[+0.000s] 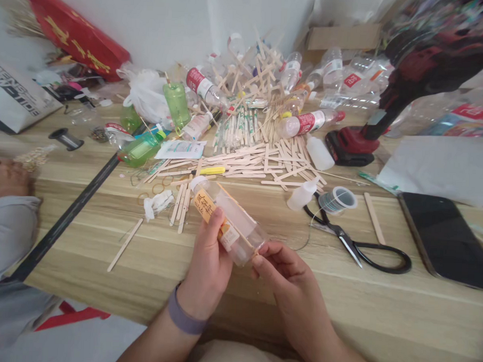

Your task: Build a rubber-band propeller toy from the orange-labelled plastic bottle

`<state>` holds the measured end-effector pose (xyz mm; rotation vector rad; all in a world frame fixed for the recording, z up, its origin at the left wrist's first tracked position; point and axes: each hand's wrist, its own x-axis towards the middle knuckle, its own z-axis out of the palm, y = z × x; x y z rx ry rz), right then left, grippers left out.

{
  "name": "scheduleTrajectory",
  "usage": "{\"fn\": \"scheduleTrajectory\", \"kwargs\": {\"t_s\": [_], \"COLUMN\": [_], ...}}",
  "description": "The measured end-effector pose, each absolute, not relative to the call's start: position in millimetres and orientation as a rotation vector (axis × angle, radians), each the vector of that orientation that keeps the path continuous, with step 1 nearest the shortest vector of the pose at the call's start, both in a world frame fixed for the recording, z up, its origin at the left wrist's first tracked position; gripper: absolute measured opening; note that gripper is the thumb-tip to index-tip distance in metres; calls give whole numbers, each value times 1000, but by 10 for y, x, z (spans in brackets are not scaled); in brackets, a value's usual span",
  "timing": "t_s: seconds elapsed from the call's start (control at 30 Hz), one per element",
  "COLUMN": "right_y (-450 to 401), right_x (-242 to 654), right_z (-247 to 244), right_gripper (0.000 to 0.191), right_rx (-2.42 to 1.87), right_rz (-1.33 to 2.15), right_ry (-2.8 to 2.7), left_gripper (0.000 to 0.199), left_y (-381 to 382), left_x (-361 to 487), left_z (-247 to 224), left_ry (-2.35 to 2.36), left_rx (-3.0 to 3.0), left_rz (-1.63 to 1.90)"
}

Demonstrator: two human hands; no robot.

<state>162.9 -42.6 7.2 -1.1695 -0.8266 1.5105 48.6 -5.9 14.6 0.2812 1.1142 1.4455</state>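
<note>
My left hand (pixel 211 259) is wrapped round a clear plastic bottle (pixel 242 223) with an orange label and a white cap. The bottle is tilted, its cap pointing away to the left and its base towards my right hand (pixel 287 279). A thin, light-coloured strip runs lengthwise along the bottle's side. At the base, my right thumb and fingers are pinched together against the strip's lower end; what exactly lies between the fingertips is too small to make out. Black-handled scissors (pixel 343 241) and a spool of thread (pixel 337 200) lie right of the bottle.
Wooden craft sticks (pixel 254 163) are heaped beyond the bottle, with several plastic bottles around them. A yellow utility knife (pixel 210 170) lies in front. To the right are a white squeeze bottle (pixel 303 194), a phone (pixel 447 238) and a cordless drill (pixel 389 102). Another person's arm (pixel 9 224) rests at left.
</note>
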Motion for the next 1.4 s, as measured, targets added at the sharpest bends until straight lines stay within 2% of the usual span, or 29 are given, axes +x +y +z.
{"fn": "scheduleTrajectory", "kwargs": {"t_s": [0.27,0.77,1.0,1.3,1.4], "right_y": [-436,-466,-473,-501,-504], "right_x": [1659,1675,1716,1901,2036], "right_z": [25,-9,-7,-129,-186], "right_gripper": [29,25,25,28,21], "right_rx": [-1164,-1266,-1337,-1434,-1367], "right_rz": [1610,1599,1386,1165,1105], "right_ry": [-788,-952,-1285,-1522,-1626], "left_gripper": [23,25,25,46,73], "left_y": [-58,-53,-46,-125,-189], "left_x": [453,456,452,481,478], "left_z": [114,84,56,91,93], "left_ry": [1069,1033,1060,994,967], "left_rx": [301,284,311,392,471], "left_rz": [1483,1468,1423,1386,1426]}}
